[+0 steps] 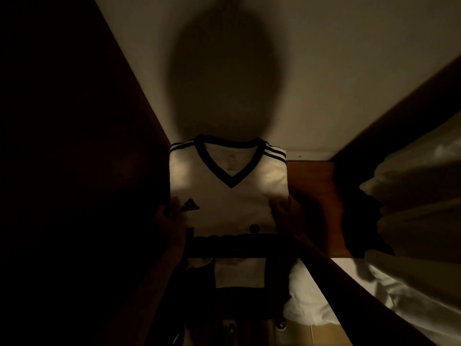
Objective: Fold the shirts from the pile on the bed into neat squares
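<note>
Item 1: white shirt (228, 193), folded into a near-square panel, front side up. Dark V-neck collar, three dark stripes on each shoulder fold, a small dark three-bar logo at its lower left, and a round dark badge near the lower edge are noted. It is seen inside a dim wooden compartment, against the left side panel (82, 146), with the pale back wall (311, 71) behind it. A large soft shadow is cast on that wall above the collar.

Item 2: left hand (169, 221), set at the shirt's lower left corner. The thumb is laid on top of the fabric beside the logo, the rest of the hand lost in darkness below; the corner appears pinched in the grip.

Item 3: right hand (287, 213), set at the shirt's lower right corner, thumb over the top face, fingers apparently under the edge; the corner appears held in the grip. The forearm runs down to the lower right.

Item 4: wooden shelf (311, 196), bare surface shown to the right of the shirt.

Item 5: further pale folded cloth (239, 273), seen below the shirt in shadow; details cannot be told.

Item 6: white hanging fabric (419, 183), bunched at the right edge, apart from the shirt.
</note>
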A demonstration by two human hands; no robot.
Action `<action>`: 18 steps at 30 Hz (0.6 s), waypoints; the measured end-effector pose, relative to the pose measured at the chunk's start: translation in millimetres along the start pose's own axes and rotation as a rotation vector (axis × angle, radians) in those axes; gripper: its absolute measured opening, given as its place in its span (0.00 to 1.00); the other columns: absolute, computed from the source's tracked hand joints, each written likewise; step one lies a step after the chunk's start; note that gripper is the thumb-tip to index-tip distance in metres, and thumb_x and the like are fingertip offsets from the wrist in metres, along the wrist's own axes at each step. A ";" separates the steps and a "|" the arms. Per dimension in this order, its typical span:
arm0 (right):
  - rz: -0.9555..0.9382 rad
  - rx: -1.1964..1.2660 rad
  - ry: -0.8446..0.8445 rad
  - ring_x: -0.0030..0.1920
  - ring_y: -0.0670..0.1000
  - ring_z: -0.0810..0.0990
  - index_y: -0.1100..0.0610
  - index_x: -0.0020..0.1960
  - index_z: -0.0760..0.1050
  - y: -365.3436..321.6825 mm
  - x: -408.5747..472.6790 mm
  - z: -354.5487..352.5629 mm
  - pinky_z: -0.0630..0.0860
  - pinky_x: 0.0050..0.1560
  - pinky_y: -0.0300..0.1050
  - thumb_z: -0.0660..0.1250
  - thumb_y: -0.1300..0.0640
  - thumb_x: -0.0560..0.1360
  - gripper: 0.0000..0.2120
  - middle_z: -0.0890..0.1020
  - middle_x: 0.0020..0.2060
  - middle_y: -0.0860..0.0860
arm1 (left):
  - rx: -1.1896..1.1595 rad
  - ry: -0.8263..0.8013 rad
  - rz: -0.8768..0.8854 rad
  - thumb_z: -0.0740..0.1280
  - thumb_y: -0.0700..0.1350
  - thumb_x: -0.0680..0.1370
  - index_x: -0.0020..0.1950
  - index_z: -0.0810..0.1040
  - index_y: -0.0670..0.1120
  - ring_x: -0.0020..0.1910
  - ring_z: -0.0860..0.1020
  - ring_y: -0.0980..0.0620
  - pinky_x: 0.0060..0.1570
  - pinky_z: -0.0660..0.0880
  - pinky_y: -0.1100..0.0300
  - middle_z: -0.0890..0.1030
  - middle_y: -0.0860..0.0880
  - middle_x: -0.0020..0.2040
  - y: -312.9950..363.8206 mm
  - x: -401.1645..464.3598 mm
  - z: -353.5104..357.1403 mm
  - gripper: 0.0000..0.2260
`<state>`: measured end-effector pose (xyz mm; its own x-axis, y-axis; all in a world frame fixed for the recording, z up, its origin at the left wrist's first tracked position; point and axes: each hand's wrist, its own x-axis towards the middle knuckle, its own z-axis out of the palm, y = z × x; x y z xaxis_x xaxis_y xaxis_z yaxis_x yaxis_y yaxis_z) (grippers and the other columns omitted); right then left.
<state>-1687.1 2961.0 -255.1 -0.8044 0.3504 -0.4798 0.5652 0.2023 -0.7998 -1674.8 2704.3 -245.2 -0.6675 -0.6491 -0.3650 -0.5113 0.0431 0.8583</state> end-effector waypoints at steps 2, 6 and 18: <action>0.041 -0.130 -0.001 0.51 0.58 0.80 0.57 0.60 0.75 1.0 -10.3 1.0 0.77 0.55 0.58 0.66 0.36 0.72 0.27 0.81 0.51 0.56 | -0.025 -0.029 -0.021 0.66 0.49 0.81 0.55 0.77 0.34 0.45 0.79 0.38 0.46 0.74 0.45 0.75 0.45 0.41 -12.7 3.0 -1.4 0.17; -0.365 -0.564 0.329 0.70 0.58 0.71 0.56 0.77 0.63 -20.5 -29.9 7.8 0.68 0.67 0.57 0.61 0.40 0.79 0.32 0.71 0.70 0.56 | 0.115 0.002 0.086 0.65 0.52 0.82 0.71 0.69 0.36 0.63 0.75 0.36 0.59 0.73 0.44 0.75 0.37 0.64 14.5 -2.9 8.2 0.25; -0.714 -0.890 -0.051 0.79 0.51 0.36 0.45 0.80 0.37 15.1 5.7 64.7 0.34 0.75 0.64 0.44 0.38 0.81 0.31 0.38 0.80 0.51 | 0.966 -0.237 0.805 0.44 0.63 0.82 0.80 0.48 0.58 0.80 0.44 0.45 0.75 0.41 0.36 0.49 0.47 0.82 -5.3 31.1 59.7 0.27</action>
<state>-1695.0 2906.9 -293.3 -0.9892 -0.1383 -0.0486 -0.1111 0.9238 -0.3663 -1725.1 2729.2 -282.6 -0.9993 -0.0360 -0.0076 -0.0367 0.9555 0.2926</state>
